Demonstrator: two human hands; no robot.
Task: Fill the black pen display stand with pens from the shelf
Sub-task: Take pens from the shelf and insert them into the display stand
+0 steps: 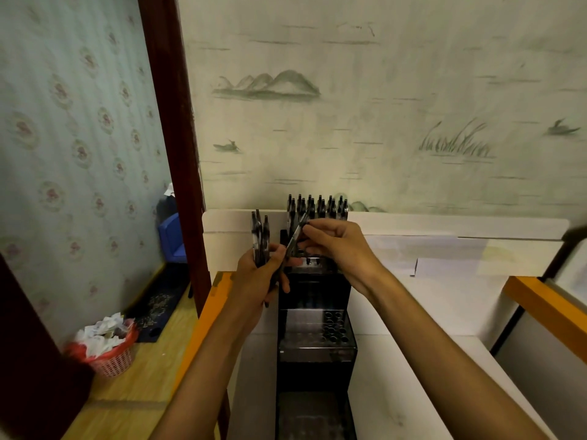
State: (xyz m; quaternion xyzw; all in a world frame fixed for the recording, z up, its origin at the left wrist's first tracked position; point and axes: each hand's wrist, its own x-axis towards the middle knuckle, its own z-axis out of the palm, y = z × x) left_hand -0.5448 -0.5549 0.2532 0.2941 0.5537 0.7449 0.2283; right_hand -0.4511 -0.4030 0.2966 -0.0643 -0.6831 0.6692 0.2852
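Your stand (pixel 314 354) has its top tier at 12 o'clock full, lower holes empty; your left hand (pixel 263 274) grips spare pens (pixel 259 239) while your right hand (pixel 336 246) pinches one pen (pixel 298 233).

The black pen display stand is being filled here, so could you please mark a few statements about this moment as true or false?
1. The left hand holds a bundle of pens. True.
2. The right hand is empty and hangs at the side. False: it pinches a single pen over the black pen display stand.
3. The top tier of the stand already holds upright pens. True.
4. Every hole in the middle tier is filled. False: its holes show empty.
5. A red basket of crumpled paper sits on the floor at left. True.
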